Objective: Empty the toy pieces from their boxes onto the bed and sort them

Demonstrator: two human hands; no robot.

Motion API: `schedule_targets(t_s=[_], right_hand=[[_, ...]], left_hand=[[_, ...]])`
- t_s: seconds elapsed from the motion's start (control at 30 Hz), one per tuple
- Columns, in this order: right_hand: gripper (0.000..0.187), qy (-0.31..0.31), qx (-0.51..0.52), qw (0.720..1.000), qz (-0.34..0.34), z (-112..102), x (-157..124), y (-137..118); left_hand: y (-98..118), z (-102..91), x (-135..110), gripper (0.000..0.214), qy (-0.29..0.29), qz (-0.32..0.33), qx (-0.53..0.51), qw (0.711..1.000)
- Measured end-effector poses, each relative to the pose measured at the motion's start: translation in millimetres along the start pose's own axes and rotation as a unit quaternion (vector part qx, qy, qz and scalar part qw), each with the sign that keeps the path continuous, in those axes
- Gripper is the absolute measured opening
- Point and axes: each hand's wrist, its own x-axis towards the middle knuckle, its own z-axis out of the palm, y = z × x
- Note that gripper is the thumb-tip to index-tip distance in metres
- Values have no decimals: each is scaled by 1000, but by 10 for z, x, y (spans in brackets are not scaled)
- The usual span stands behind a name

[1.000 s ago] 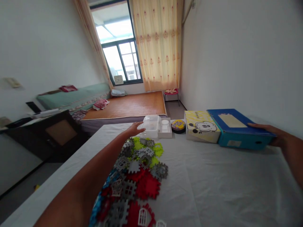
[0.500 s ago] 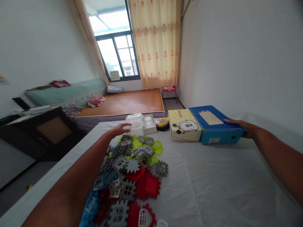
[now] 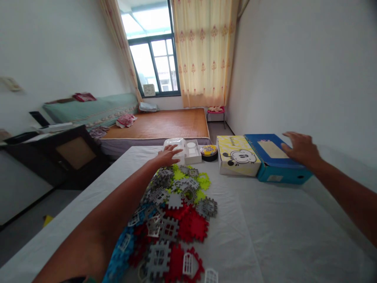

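My left hand (image 3: 167,155) is open, fingers spread, over the near side of a clear plastic container (image 3: 177,143); whether it touches is unclear. Below that hand lies a heap of interlocking plastic building pieces, among them grey window pieces (image 3: 169,229), red pieces (image 3: 198,228), lime-green pieces (image 3: 204,180) and blue pieces (image 3: 119,255). My right hand (image 3: 303,149) is open with nothing in it, at the right end of a blue shoebox-like box (image 3: 282,176). A yellow-and-white box with a cartoon face (image 3: 238,156) stands against the blue box's left side.
A white compartment tray (image 3: 193,158) and a round black tin with a yellow lid (image 3: 209,152) sit along the far edge of the cloth-covered table (image 3: 241,228). Beyond are a bed (image 3: 171,125) and a pink chair (image 3: 216,110). A dark cabinet (image 3: 67,157) stands left; a wall rises right.
My right hand has come off the blue box and lifted, fingers spreading. My left hand has moved right and its fingers have fanned out. The whole view has shifted slightly.
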Motion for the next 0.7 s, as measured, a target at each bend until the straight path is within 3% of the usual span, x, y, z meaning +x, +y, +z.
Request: schedule_targets(t_s=[0.1,0.17,0.27,0.33,0.4,0.47,0.57,0.63,0.7], right_hand=[[42,-68,163,981,-86,-189,-185,-860],[45,-170,277,939,-113,-244,-412,-1467],[54,-287,349,867,-208,-116,-718,-2214],[63,-326,351,855,-198,83,-805,-2564],[68,-344,338,862,-155,299,-796,-2819],[71,-350,330,869,-119,466,-742,-3005],[75,-355,324,873,-82,572,-689,-3191],[75,-363,311,877,-60,563,-698,-3271],[75,-373,295,879,-42,522,-734,-3337]], left_hand=[[59,-42,9,59,-45,37,-1,998],[58,-126,-45,57,-64,40,2,997],[112,-252,-300,52,-46,37,5,998],[177,-287,-598,50,-12,51,-9,999],[185,-272,-967,50,11,68,-35,997],[64,-215,-1362,51,43,33,-61,997],[-318,-66,-1903,64,121,-141,-123,975],[-544,70,-2166,75,102,-238,-198,946],[-626,213,-2307,76,77,-272,-255,925]])
